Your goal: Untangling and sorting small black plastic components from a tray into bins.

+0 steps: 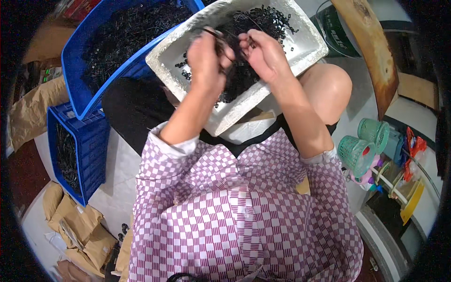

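Both of my hands are over a white foam box (157, 58) that holds many small black plastic parts (270, 19). My left hand (205, 58) is closed, its fingers curled round a dark slender thing (211, 32) whose kind I cannot make out. To its right, my right hand (264, 54) is pinched, with a small black part (252, 44) at the fingertips. Motion blurs the fingers of both hands somewhat. A narrow gap separates the two hands, and more black parts lie heaped beneath them.
A big blue crate (70, 61) full of black parts stands at the upper left. Below it is a smaller blue crate (91, 155) with more dark parts. Brown paper bags (89, 230) lie lower left. On the right are green baskets (354, 152), a wooden board (376, 51) and a dark green bucket (336, 33).
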`<state>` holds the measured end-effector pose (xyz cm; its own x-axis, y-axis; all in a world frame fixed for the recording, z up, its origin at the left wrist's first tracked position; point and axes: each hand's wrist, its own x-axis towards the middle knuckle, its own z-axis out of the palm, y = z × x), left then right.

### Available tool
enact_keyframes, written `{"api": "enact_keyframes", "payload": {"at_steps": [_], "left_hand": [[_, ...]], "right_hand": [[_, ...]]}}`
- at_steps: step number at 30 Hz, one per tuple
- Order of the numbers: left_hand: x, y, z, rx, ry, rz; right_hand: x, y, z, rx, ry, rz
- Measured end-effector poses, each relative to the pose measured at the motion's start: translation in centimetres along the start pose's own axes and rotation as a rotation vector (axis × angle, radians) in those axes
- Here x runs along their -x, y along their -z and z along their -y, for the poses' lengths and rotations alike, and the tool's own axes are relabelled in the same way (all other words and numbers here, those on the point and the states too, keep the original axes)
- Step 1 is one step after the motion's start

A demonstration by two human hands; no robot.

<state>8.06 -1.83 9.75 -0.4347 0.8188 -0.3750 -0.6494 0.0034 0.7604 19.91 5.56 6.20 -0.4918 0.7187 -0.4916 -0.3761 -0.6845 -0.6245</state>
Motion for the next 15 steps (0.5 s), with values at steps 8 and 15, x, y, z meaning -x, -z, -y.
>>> {"api": "enact_keyframes", "payload": {"at_steps": [8,15], "left_hand": [[-1.9,2.0,-1.4,0.264,0.019,-0.146],[-1.4,1.1,-1.7,0.216,0.033,-0.054]], "right_hand": [[2.5,-3.1,-2.2,0.094,-0.081,0.306],[1.7,-2.0,-2.2,0.665,0.158,0.242]]}}
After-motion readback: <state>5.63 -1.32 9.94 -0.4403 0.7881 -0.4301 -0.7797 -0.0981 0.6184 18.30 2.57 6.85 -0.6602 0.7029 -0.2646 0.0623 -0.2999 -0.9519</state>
